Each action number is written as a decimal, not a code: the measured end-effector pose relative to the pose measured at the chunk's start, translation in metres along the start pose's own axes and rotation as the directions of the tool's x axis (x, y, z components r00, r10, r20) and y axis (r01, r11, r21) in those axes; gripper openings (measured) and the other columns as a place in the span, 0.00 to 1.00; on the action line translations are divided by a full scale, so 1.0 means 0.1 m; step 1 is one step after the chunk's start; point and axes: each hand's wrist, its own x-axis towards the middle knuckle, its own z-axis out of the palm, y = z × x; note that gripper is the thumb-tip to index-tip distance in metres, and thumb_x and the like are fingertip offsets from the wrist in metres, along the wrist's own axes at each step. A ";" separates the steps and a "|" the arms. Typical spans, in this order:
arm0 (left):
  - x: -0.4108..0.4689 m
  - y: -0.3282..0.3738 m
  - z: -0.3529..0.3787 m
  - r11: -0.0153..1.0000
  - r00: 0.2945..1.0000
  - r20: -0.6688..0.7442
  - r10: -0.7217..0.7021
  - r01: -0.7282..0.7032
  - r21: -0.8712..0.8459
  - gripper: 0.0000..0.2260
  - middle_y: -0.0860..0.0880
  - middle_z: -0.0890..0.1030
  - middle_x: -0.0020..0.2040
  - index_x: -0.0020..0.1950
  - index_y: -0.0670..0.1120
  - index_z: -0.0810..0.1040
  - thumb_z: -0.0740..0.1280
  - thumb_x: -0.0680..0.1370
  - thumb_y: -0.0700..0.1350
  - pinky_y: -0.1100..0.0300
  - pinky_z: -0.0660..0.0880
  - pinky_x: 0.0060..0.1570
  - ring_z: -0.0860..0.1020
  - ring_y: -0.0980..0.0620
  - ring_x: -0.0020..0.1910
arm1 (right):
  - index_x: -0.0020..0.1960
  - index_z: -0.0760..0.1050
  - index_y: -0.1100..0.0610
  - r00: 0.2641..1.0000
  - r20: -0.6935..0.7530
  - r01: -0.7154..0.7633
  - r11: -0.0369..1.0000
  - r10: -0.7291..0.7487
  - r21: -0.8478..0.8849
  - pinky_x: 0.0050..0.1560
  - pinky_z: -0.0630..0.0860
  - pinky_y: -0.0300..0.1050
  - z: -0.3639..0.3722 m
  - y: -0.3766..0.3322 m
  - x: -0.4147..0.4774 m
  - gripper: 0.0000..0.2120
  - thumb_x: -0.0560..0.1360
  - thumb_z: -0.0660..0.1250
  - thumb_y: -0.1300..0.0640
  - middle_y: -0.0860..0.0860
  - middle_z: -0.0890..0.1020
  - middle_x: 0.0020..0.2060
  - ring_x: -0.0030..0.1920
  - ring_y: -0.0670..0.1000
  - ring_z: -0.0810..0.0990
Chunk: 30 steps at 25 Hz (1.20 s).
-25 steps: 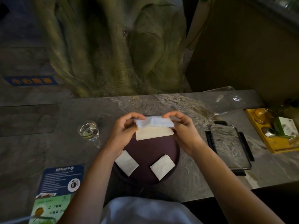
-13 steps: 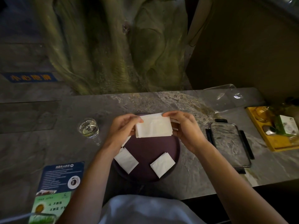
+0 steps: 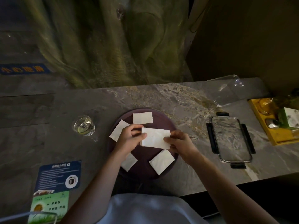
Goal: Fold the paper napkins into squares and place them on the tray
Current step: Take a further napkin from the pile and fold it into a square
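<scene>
Marble table (image 3: 178,97) (dim room) bears a round tray (image 3: 165,120).

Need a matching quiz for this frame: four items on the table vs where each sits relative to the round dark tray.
Things:
1. half-folded white paper napkin
2. small clear drinking glass
3. clear rectangular container with black clips
4. blue printed card

Places:
A. right of the round dark purple tray
B. front-left, nearest the person
C. left of the tray
D. above the tray, pinched by left hand and right hand

Pairs: 1-D, 2-C, 3-A, 4-B
</scene>
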 end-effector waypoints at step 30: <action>1.65 -0.47 1.01 0.700 0.989 0.121 0.083 -0.144 0.699 0.06 0.48 0.83 0.48 0.50 0.45 0.81 0.70 0.74 0.38 0.60 0.75 0.47 0.80 0.51 0.46 | 0.30 0.77 0.56 0.753 -0.568 -0.376 0.926 0.331 0.040 0.39 0.83 0.57 -0.12 0.90 1.12 0.09 0.69 0.67 0.62 0.54 0.83 0.29 0.34 0.56 0.84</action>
